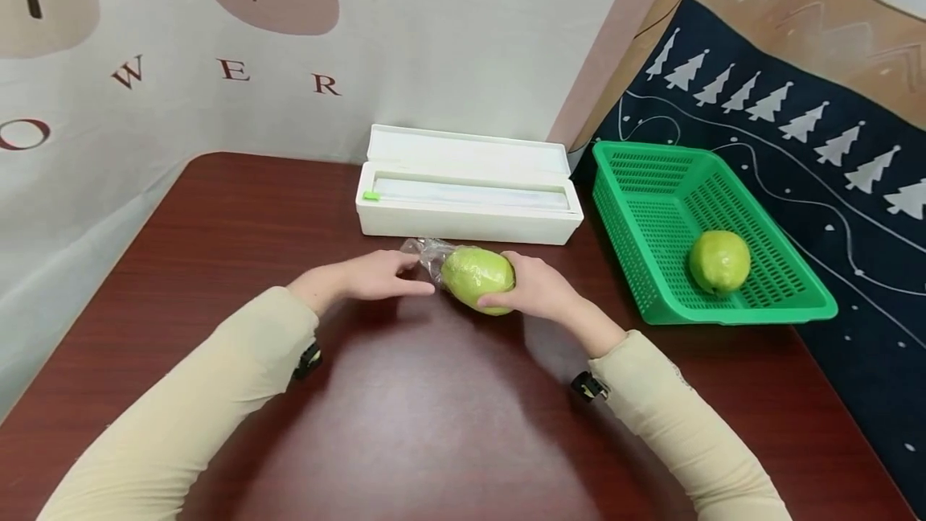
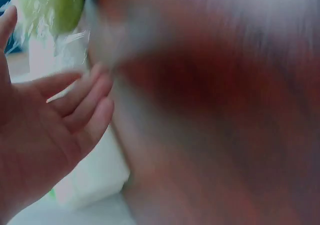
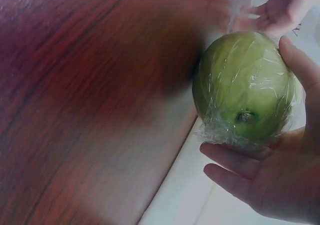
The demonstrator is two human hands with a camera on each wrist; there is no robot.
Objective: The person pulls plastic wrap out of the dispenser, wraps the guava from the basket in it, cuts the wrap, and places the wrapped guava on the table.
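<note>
A green guava (image 1: 478,277) wrapped in clear plastic film is held in my right hand (image 1: 538,288), thumb on the near side and fingers round the far end. In the right wrist view the film lies tight over the guava (image 3: 245,82), bunched near its dark end spot. Loose crumpled film (image 1: 431,254) sticks out from its left end. Beside that film is my left hand (image 1: 372,274), thumb and fingers spread apart, gripping nothing. The left wrist view shows the left hand's (image 2: 55,115) fingers extended close to the film; contact is unclear.
Behind the hands stands a white cling film box (image 1: 470,221), lid raised, with a green slider at its left. A green basket (image 1: 738,315) at the right contains another guava (image 1: 719,262). Everything is on a dark red-brown table (image 1: 405,424) against a printed cloth backdrop.
</note>
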